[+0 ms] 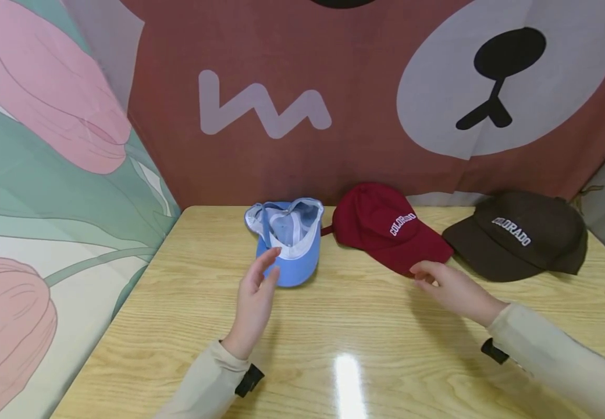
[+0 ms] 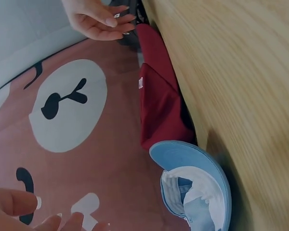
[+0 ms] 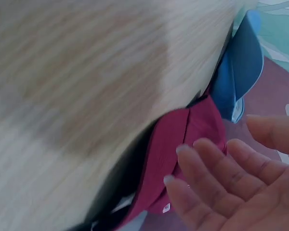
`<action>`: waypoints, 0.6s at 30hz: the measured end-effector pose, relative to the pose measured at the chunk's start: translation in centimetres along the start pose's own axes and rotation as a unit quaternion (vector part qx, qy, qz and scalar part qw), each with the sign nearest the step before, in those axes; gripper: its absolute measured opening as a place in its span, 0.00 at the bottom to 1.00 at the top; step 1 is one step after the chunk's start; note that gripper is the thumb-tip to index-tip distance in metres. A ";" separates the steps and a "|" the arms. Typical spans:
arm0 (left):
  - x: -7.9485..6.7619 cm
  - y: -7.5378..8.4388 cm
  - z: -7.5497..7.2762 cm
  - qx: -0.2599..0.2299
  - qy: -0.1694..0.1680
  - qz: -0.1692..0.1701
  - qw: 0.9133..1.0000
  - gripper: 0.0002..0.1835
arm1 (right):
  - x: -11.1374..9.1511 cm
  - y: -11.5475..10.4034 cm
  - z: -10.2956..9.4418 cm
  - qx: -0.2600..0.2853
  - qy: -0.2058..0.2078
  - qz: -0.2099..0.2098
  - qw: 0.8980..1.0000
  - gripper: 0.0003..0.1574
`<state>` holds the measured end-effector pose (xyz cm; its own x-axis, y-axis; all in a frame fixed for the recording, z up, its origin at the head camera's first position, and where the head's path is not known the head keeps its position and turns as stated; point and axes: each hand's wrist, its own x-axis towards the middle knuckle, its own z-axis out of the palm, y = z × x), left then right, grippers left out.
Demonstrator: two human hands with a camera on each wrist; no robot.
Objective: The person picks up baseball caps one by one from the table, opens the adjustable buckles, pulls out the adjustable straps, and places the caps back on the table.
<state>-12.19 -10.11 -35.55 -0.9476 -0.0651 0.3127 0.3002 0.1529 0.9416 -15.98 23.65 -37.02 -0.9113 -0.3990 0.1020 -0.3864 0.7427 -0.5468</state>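
Over by the blue cap (image 1: 302, 263) on the left, the left hand (image 1: 252, 302) has its thumb and fingers spread apart and holds nothing. Near the front of the red cap (image 1: 367, 224), the right hand (image 1: 454, 289) has loose, bent fingers and holds nothing too. The blue cap lies upside down, so its inside shows. The red cap sits in the middle, and a dark cap (image 1: 554, 224) sits on the right. All three are at the far side of the wooden table (image 1: 386, 331), by a brown cloth (image 1: 281, 169).
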 end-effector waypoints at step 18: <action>-0.5 -0.9 0.2 0.172 -0.078 0.100 0.977 0.20 | 0.6 3.1 -0.6 -0.170 0.025 -0.007 0.985 0.29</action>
<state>-12.04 -9.97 -36.54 -0.8870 0.1465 0.4378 0.4517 0.4715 0.7574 -17.82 26.06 -38.13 -0.9082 -0.3896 0.1529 -0.4164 0.8778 -0.2369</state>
